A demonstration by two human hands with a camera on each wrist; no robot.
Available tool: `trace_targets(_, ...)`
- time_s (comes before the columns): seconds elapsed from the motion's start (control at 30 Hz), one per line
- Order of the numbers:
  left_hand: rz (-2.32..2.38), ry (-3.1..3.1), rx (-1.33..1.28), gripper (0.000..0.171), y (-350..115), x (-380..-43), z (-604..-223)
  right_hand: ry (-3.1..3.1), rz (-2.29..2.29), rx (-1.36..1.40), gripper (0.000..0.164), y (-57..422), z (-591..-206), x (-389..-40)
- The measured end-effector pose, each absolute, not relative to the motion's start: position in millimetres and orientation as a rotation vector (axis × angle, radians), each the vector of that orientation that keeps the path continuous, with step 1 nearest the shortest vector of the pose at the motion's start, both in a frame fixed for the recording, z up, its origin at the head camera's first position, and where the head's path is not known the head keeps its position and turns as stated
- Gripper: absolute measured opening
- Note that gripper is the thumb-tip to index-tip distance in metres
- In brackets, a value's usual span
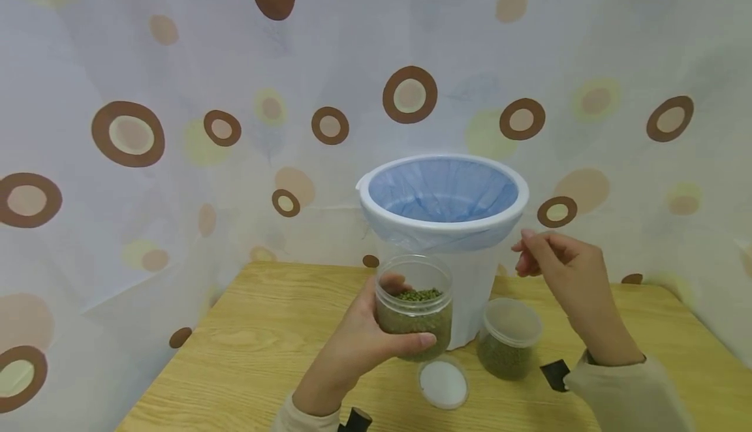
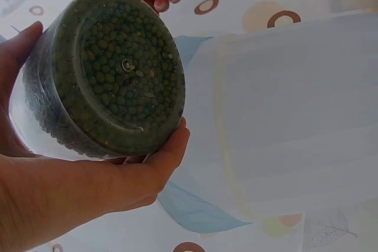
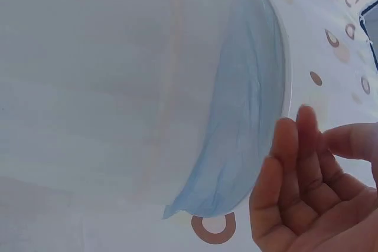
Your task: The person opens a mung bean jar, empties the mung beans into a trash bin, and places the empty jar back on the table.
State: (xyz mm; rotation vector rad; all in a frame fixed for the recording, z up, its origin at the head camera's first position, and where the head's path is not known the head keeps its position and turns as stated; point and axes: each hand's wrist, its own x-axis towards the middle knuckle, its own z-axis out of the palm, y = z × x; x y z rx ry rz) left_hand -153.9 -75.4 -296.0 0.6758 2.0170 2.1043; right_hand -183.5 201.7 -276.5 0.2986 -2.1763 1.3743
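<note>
My left hand (image 1: 364, 337) grips a clear plastic jar (image 1: 414, 327) part-filled with green mung beans (image 1: 418, 295). The jar has no lid on and is held tilted, in front of the bin. In the left wrist view, beans show through the jar's base (image 2: 127, 66), with a few paler bits among them. My right hand (image 1: 566, 272) is raised just right of the bin's rim, fingers bent and thumb tip at the index finger. In the right wrist view that hand (image 3: 313, 187) overlaps the liner's edge; I cannot tell whether a tiny thing is between thumb and finger.
A white bin (image 1: 470, 282) with a blue liner bag (image 1: 446, 187) stands at the table's back. Right of its foot is a second clear jar (image 1: 510, 340) with dark green contents. A white lid (image 1: 443, 385) lies on the wooden table (image 1: 252, 334). Behind hangs a dotted curtain (image 1: 346, 40).
</note>
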Motion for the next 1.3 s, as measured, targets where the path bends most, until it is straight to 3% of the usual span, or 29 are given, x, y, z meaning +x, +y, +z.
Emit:
trace_targets(0.2, 2.093, 2.035, 0.687, 0.064, -76.8, -154.2, -296.8, -2.004, 1.452, 0.3, 0.037, 209.0, -262.6, -200.1)
trace_targets(0.47, 2.102, 2.023, 0.688, 0.064, -77.7, -153.7, -295.7, -1.777, 1.634, 0.354, 0.025, 218.5, -244.3, -227.3)
trace_targets(0.8, 2.126, 1.989, 0.709, 0.063, -78.7, -154.7, -294.7, -1.903, 1.638, 0.228, 0.03, 232.0, -237.7, -281.4)
trace_targets(1.1, 2.137, 1.992, 0.723, 0.061, -82.7, -153.2, -294.6, -2.298, 1.676, 0.183, 0.062, 236.0, -232.5, -308.4)
trace_targets(1.3, 2.141, 2.005, 0.705, 0.062, -85.0, -152.8, -292.6, -2.452, 1.7, 0.247, 0.068, 236.1, -231.6, -319.2)
